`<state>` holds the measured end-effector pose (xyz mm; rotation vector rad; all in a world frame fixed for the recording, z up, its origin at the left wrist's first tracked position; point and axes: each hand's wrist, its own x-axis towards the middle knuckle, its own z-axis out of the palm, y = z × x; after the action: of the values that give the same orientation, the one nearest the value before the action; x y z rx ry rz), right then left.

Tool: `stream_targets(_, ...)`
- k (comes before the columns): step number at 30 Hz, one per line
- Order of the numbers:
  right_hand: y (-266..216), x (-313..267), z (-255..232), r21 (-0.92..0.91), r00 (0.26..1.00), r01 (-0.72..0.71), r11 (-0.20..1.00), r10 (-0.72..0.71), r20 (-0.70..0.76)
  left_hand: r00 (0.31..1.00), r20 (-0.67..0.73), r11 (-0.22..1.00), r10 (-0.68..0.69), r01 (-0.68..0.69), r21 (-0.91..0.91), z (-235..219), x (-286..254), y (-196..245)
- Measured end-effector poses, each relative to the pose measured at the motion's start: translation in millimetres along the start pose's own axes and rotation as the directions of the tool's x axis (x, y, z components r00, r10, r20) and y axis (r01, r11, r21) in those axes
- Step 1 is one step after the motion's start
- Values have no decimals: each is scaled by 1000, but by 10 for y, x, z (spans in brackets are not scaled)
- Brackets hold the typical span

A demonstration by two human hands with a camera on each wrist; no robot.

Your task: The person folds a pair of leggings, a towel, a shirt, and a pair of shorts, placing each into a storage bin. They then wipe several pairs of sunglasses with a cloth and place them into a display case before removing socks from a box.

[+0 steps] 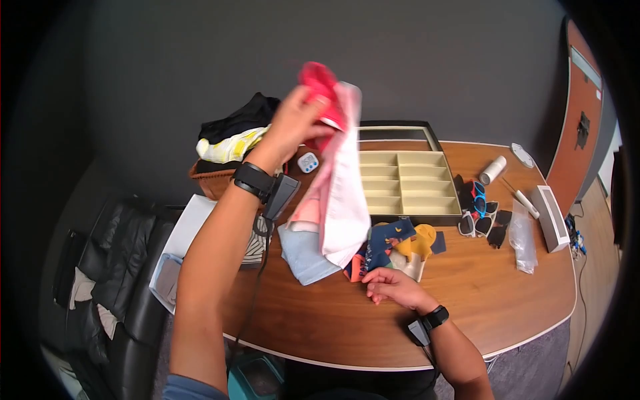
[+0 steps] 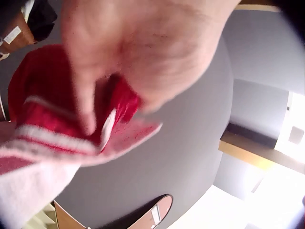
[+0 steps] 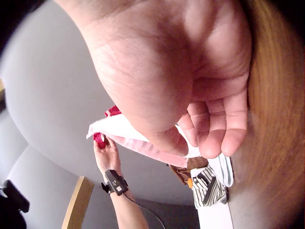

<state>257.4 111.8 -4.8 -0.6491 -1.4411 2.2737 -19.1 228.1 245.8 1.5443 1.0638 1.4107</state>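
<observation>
Raised over the table, my left hand grips a bunched red cloth with white stripes. From the same hold hangs a long pale pink cloth, its lower end over a folded light-blue cloth. My right hand rests low at the table's front, fingers loosely bent and holding nothing. Just beyond its fingertips lies a pile of small patterned clothing, with a navy piece and a mustard-yellow one. A striped cloth shows past the right hand in the right wrist view.
A cream divided tray stands behind the pile. At left are a brown basket of clothes, a white box and a small timer. Sunglasses, a clear plastic bag and a white open box lie right.
</observation>
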Motion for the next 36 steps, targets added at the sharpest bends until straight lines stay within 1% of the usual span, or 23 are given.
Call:
stream_targets(2,2,21,18,2,1000,-10,1000,10,5,945,248,965,-212,162,207,-32,-211,92)
stream_targets(4,14,14,1,-27,1000,4,1000,-5,-20,938,289,908,-191,57,415,-320,-293,-103)
stream_targets(5,-13,1,26,-18,999,-4,1000,3,-39,935,234,841,-268,109,530,-493,-376,-209)
stream_targets(6,-14,7,28,-16,999,-1,1000,0,-33,942,277,750,-191,-42,661,-745,-452,-463)
stream_targets(8,-5,6,28,-3,999,5,1000,-5,-33,895,183,464,-407,30,885,-1130,-771,-718)
stream_targets(9,1,7,25,-3,1000,6,1000,-6,-27,878,135,342,-460,35,939,-1281,-974,-864)
stream_targets(11,16,14,24,-5,999,10,1000,-10,-47,853,46,237,-521,92,967,-1533,-1414,-1248)
stream_targets(12,22,20,17,-8,999,12,1000,-12,-42,839,-34,130,-543,123,984,-1501,-1598,-1281)
stream_targets(13,32,22,9,-2,999,13,1000,-13,-44,851,-72,96,-520,142,985,-1543,-1792,-1428)
stream_targets(14,39,23,10,3,999,14,1000,-13,-46,828,-138,44,-544,193,980,-1567,-1914,-1541)
stream_targets(16,25,20,23,5,999,10,1000,-9,-52,817,-170,32,-552,225,974,-1610,-2017,-1636)
stream_targets(17,20,13,25,15,998,7,1000,-6,-63,819,-170,36,-549,227,973,-1644,-2004,-1630)
stream_targets(19,37,14,13,15,998,4,1000,-3,-65,889,-82,164,-451,173,971,-1754,-1928,-1600)
stream_targets(20,46,18,11,22,998,3,1000,-1,-69,950,8,267,-312,80,960,-1738,-1800,-1419)
stream_targets(21,49,20,13,23,998,2,1000,0,-67,977,40,356,-210,39,934,-1734,-1655,-1263)
stream_targets(23,47,19,12,26,998,12,1000,-10,-66,996,-13,601,86,-42,798,-1533,-1342,-742)
stream_targets(24,45,18,13,25,998,10,1000,-9,-63,979,-70,566,190,-51,823,-1378,-1209,-390)
stream_targets(25,42,17,15,26,998,6,1000,-4,-68,962,-205,598,182,58,800,-1333,-1059,-166)
stream_targets(26,39,16,20,27,997,2,1000,0,-74,955,-229,733,191,16,680,-1216,-964,124)
stream_targets(27,32,16,25,23,997,2,1000,0,-72,941,-258,876,219,-73,477,-1228,-806,190)
stream_targets(31,40,5,5,24,997,-4,1000,6,-76,901,-330,933,282,-178,312,-921,-434,693)
stream_targets(35,47,6,-5,22,998,-12,1000,13,-68,897,-350,962,271,-235,143,-731,-188,739)
stream_targets(36,43,5,-3,19,998,-13,1000,14,-64,921,-304,970,242,-236,59,-737,-154,688)
